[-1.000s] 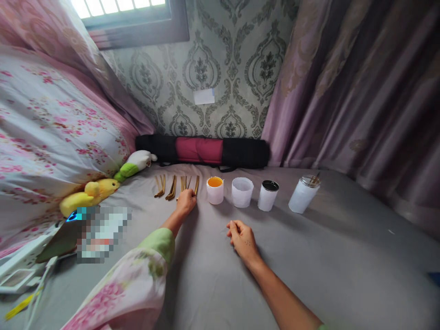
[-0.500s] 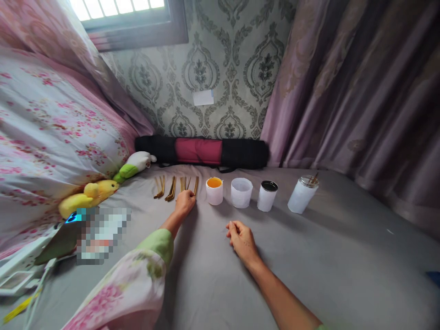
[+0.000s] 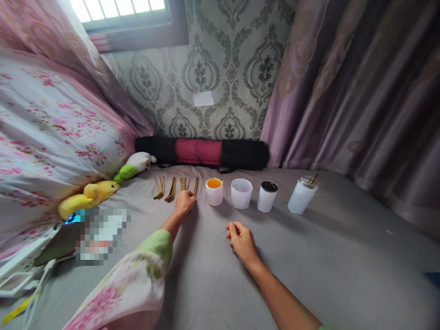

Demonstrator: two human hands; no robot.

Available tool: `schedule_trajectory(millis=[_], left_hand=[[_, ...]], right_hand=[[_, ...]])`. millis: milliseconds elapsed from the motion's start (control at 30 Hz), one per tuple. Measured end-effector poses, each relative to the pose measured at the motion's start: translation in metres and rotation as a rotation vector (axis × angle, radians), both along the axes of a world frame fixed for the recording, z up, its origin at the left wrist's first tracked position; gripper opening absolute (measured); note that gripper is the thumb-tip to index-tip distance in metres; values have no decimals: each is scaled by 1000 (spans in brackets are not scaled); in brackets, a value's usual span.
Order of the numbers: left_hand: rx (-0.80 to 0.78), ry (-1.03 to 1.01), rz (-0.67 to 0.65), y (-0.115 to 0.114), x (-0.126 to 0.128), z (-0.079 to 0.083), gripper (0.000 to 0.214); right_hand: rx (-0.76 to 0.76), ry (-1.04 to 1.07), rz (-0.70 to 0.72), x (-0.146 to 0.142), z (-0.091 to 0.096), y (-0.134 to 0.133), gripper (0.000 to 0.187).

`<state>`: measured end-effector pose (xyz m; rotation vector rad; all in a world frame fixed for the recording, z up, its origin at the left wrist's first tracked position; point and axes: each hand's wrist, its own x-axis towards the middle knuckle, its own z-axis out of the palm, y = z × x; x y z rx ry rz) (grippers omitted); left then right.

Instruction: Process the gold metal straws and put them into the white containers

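Note:
My left hand (image 3: 185,201) reaches down over the lower ends of thin gold-coloured sticks (image 3: 183,183), its fingers curled and mostly hidden. Another stick bundle (image 3: 196,185) stands out just beyond its right side. To the left lie two more groups of bent gold-coloured sticks (image 3: 170,190). My right hand (image 3: 242,239) rests on the grey sheet, loosely closed, with nothing visible in it. Beyond it stand a white cup with an orange inside (image 3: 214,195), a white tub (image 3: 241,197), a white-wrapped can with a dark inside (image 3: 266,201) and a white-wrapped jar (image 3: 300,199) holding brownish sticks.
A black and red rolled bag (image 3: 199,151) lies along the wall. Yellow (image 3: 103,190) and white-green plush toys (image 3: 135,164) sit at the left by a floral cushion. A power strip (image 3: 29,252) with white cables lies at the lower left, beside a phone and a blurred-out item.

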<state>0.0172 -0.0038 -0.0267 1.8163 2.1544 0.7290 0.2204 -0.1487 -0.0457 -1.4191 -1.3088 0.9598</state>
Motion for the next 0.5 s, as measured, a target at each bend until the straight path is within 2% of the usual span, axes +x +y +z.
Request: schedule_trajectory(millis=[300,500], left_hand=[[12,-102,36,2,4,7,21],[-7,-265,58,1,7,4,21]], right_hand=[[13,-4,-1,0,-2,0,41],[4,-20,-6,0,0,0,39]])
